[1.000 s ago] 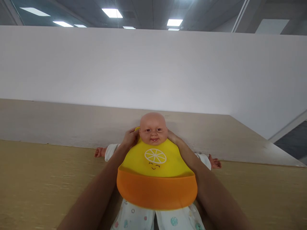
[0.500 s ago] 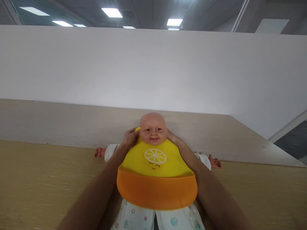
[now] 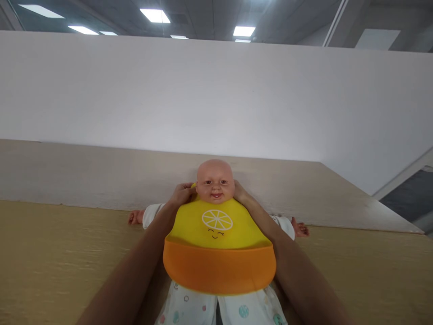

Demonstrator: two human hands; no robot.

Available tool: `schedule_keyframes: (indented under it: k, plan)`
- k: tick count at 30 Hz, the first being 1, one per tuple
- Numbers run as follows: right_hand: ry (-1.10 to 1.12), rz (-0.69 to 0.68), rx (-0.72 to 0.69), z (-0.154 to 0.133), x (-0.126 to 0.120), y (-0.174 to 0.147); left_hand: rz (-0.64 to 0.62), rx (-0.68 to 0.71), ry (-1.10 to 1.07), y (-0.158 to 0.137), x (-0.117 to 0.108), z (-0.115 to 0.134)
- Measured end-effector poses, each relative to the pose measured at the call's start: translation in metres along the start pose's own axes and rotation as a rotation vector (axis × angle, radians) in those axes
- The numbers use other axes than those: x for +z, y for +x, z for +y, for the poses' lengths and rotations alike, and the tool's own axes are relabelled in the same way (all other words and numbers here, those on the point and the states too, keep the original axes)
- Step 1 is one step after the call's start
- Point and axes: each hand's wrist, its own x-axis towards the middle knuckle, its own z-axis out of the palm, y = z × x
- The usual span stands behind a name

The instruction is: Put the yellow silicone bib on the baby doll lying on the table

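Note:
A bald baby doll (image 3: 215, 174) lies face up with its arms spread out to both sides. Over its chest is a yellow bib (image 3: 192, 225) with a white citrus slice, a smiling face and an orange catch pocket (image 3: 219, 271). My left hand (image 3: 183, 194) is closed beside the doll's neck, with a bit of the yellow neck strap showing at its fingertips. On the other side, my right hand (image 3: 241, 192) reaches behind the neck at the bib's upper edge; its fingers are hidden by the doll's head. White patterned trousers (image 3: 248, 311) show below the pocket.
Under the doll is a yellowish wooden surface (image 3: 67, 253), with a paler wooden strip (image 3: 84, 174) behind it. A white panel (image 3: 203, 95) stands upright along the back. The doll's small hands (image 3: 300, 228) lie outside my forearms.
The view has shifted very slightly. The yellow strap end by my left hand sits a little lower against the doll's head. Both hands stay at the neck.

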Motion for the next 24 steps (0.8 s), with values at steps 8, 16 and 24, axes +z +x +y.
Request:
schedule_keyframes:
  k: [8, 16, 24]
  plan:
    - [-0.006, -0.016, 0.045, -0.009, 0.001, -0.005, -0.03, -0.035, 0.118, -0.009, 0.001, 0.017]
    - [-0.018, 0.019, 0.048, -0.017, 0.002, -0.009, -0.062, -0.092, 0.1, -0.014, -0.001, 0.02]
    - [-0.03, 0.029, 0.02, -0.002, 0.001, -0.001, -0.112, -0.125, 0.2, -0.019, -0.001, 0.033]
